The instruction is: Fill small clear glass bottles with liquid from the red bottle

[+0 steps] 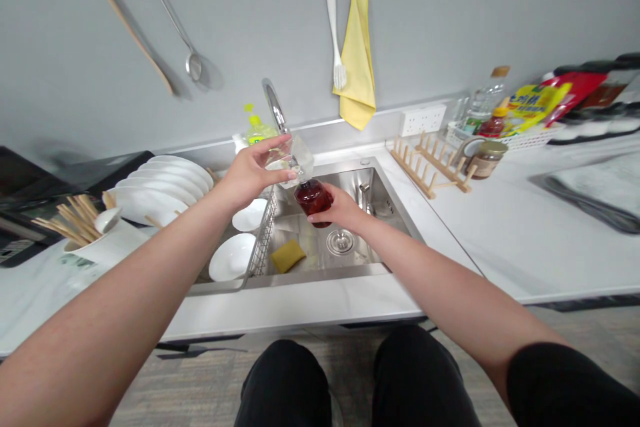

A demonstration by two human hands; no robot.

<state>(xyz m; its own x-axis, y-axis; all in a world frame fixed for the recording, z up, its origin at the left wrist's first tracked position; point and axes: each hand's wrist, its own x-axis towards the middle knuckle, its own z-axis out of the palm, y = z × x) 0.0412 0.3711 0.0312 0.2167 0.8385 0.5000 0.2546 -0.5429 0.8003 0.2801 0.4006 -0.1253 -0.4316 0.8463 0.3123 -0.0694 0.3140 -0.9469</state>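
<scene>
Over the sink (400, 217), my right hand (343, 205) is wrapped round a dark red, see-through bottle (311, 199), which leans a little. My left hand (253, 170) grips a clear, cup-like container (300, 155) between thumb and fingers. The container is at the bottle's neck, just under the faucet (274, 103); whether it rests on the mouth or is held just above, I cannot tell. No running water is visible. A yellow sponge (287, 255) lies on the sink floor, left of the drain (340, 241).
A wire dish rack (263, 243) with white bowls (233, 257) fills the sink's left side. White plates (160, 180) and a chopstick holder (107, 247) stand further left. Right of the sink are a wooden rack (435, 163), a jar (486, 159) and a seasoning basket (530, 140).
</scene>
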